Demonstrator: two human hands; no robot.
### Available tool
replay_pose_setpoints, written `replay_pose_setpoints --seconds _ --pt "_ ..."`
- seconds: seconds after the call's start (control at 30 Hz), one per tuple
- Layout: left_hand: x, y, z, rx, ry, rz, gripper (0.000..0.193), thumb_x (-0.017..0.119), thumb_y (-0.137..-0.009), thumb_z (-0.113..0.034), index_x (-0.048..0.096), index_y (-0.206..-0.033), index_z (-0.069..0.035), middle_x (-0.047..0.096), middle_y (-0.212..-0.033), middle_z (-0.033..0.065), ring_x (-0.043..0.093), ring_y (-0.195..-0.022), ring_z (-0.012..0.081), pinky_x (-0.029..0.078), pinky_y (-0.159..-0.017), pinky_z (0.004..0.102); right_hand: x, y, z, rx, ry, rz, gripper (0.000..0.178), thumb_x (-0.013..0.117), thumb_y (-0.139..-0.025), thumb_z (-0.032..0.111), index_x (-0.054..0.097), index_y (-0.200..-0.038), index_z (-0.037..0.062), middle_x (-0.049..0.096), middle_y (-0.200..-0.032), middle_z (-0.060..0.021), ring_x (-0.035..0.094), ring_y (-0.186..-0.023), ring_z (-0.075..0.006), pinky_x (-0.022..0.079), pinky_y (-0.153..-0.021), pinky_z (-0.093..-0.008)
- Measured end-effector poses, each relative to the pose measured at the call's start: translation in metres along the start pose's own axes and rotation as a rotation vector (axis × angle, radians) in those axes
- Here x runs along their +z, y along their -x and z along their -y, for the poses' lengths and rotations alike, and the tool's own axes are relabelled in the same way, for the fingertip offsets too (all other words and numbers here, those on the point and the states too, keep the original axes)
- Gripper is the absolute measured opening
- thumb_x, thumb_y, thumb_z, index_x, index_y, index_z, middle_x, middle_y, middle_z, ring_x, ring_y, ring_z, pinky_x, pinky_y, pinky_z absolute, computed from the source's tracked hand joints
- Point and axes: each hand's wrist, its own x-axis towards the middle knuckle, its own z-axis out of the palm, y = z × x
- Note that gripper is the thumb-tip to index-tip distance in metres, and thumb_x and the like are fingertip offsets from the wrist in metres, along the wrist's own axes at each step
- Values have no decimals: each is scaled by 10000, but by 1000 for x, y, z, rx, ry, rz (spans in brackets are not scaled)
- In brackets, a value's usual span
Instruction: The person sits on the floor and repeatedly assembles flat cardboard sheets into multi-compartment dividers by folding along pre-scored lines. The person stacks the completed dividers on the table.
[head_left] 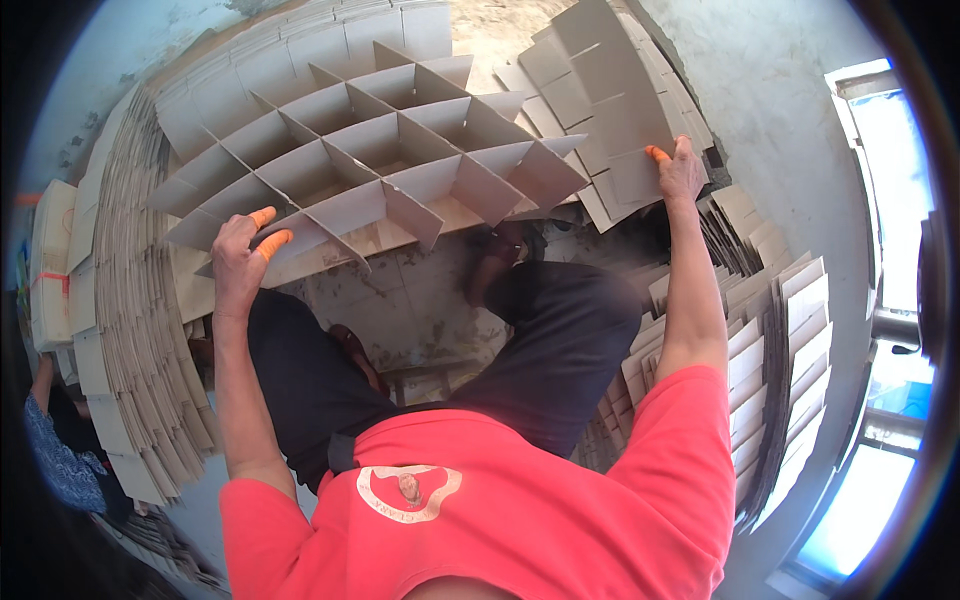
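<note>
A grid of interlocked cardboard dividers stands on a low wooden board in front of me. At its near left corner my left hand pinches the edge of a strip between thumb and finger, both in orange finger covers. Off to the right, my right hand is closed on the near edge of a slotted cardboard sheet, which lies tilted over other slotted sheets. Orange covers show on that thumb and a fingertip too. The rest of the right fingers are partly hidden.
Tall stacks of slotted cardboard stand at my left, with more stacks at my right. Upright sheets line the back. At far left are a taped carton and a person's patterned sleeve. Windows are at right.
</note>
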Motion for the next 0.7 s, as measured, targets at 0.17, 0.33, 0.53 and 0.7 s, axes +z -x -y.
replay_pose_setpoints --seconds 0.17,0.33,0.53,0.7 --pt "-11 4 1 9 -37 -35 359 784 -688 -120 676 -1009 -2 663 -903 126 607 -852 264 471 -766 351 -42 11 59 -204 -314 -333 298 688 -834 161 545 -1074 57 673 -895 -193 649 -816 -386 495 -654 -445" --pt "-31 24 16 -13 -51 -100 397 784 -674 -115 669 -1040 -13 669 -953 112 599 -921 260 452 -836 356 -103 55 181 -488 -703 -65 577 692 -832 71 457 -1358 44 625 -695 -69 583 -605 -116 477 -583 -259" --pt "-41 39 36 -58 10 -164 385 770 -700 -124 663 -1057 -29 662 -937 84 590 -892 241 454 -808 349 -120 123 285 -822 -951 360 569 693 -794 -8 493 -1327 -2 679 -844 -49 521 -661 -44 461 -637 -206" --pt "-33 45 55 -119 214 -175 269 718 -751 -37 681 -1017 -16 643 -837 90 586 -778 204 463 -667 312 -116 160 342 -946 -1008 526 547 675 -787 -36 502 -1306 -24 673 -1095 -142 525 -702 -64 472 -680 -225"
